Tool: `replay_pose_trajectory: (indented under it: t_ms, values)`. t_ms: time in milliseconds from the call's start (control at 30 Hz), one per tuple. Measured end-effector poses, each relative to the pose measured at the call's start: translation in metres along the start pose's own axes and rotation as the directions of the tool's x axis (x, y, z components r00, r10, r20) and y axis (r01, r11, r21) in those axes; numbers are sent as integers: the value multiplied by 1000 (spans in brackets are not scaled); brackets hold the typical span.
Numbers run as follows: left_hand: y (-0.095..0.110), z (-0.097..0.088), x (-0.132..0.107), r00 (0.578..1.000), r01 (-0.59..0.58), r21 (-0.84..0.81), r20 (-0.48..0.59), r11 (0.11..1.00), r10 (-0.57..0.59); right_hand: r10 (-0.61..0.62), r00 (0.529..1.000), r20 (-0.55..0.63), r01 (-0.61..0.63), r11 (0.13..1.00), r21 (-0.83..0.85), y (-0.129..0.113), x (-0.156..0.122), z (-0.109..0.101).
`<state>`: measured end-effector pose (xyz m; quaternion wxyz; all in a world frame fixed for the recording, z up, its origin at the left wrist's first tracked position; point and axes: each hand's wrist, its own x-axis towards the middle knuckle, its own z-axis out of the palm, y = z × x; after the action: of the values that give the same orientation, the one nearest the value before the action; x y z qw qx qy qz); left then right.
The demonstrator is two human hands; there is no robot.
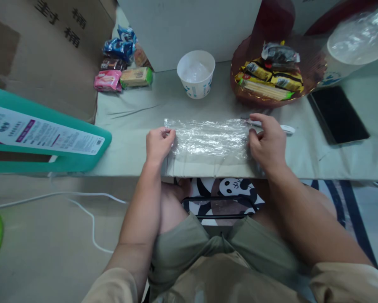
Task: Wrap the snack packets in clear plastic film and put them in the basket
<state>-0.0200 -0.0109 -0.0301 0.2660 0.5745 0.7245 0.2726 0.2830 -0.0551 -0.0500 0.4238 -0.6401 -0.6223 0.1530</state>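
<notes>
A clear, crinkled plastic bag (209, 138) lies flattened near the table's front edge, stretched sideways between my hands. My left hand (159, 145) pinches its left end between thumb and fingers. At the right end, my right hand (267, 141) has its thumb and curled fingers at the bag's edge, with the index finger raised forward. The exact grip under the right hand is partly hidden. Behind that hand lies a slim white-handled item (287, 129), its middle covered by my fingers. A white paper cup (196, 75) with blue print stands upright beyond the bag.
Wrapped snacks fill a reddish glass bowl (239, 90); more snack packs (125, 78) lie at the back left. A dark phone (340, 114) and stacked cups (349, 54) are on the right. A green jug (78, 139) and cardboard box (50, 54) stand left.
</notes>
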Motion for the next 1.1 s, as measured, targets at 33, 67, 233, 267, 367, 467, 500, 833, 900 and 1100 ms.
replay_pose_trajectory:
  t_ms: [33, 67, 233, 267, 367, 467, 500, 833, 900, 1100]
  values:
    - [0, 0, 0, 1000, -7, 13, -7, 1000, 7, 6, 1000, -14, -6, 1000, 23, 1, 1, 0]
    - [1, 0, 0, 1000, -10, 17, -7, 1000, 10, 22, 999, -23, -21, 998, 57, 2, 1, 1]
    - [4, -1, 0, 1000, -9, 14, 10, 1000, 9, 82, 995, 48, -88, 988, 130, 0, 0, 3]
    - [4, -1, 0, 1000, -12, 11, 12, 1000, 12, 77, 995, 69, -85, 990, 117, -1, -1, 3]
    - [3, -1, 0, 1000, -14, 22, 15, 1000, 14, 79, 994, 78, -86, 992, 89, 1, -1, 0]
    - [2, 0, 2, 1000, -16, 80, -5, 997, 17, 89, 996, 25, -89, 996, 0, 6, 1, -3]
    - [2, 1, 3, 1000, -13, 106, -17, 994, 15, 77, 997, 2, -77, 996, -49, 7, 1, -3]
    - [3, 9, 8, 981, -135, 254, -104, 958, 165, -150, 987, 65, 160, 966, -202, -8, -3, -3]
    - [2, 11, 10, 983, -167, 199, -37, 966, 177, -174, 969, 176, 206, 960, -189, -10, -5, -1]
    - [4, 13, 9, 965, -231, -144, 90, 962, 245, -104, 971, 213, 152, 963, -224, -13, -10, 0]
